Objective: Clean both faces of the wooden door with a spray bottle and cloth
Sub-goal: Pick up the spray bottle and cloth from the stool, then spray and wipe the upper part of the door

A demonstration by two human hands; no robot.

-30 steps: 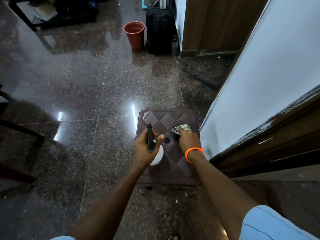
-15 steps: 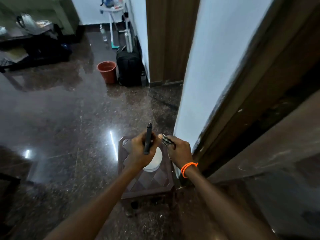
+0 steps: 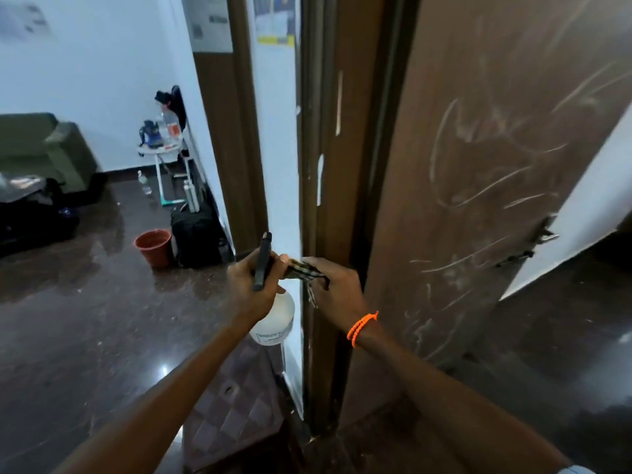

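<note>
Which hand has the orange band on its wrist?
The right hand, gripping the checked cloth; the left hand, holding the spray bottle, has a bare wrist.

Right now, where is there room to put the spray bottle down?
The stool top below the left hand shows bare squares. The floor left of it is open up to the red bucket. By the wall it is crowded: bucket, black bag, white table.

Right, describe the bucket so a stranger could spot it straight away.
Start at the white wall on the far left side of the room and follow it right to the corner by the brown door frame. A black bag stands on the dark floor there, and the bucket sits just left of it. It is the only terracotta-red, open-topped thing there.
</note>
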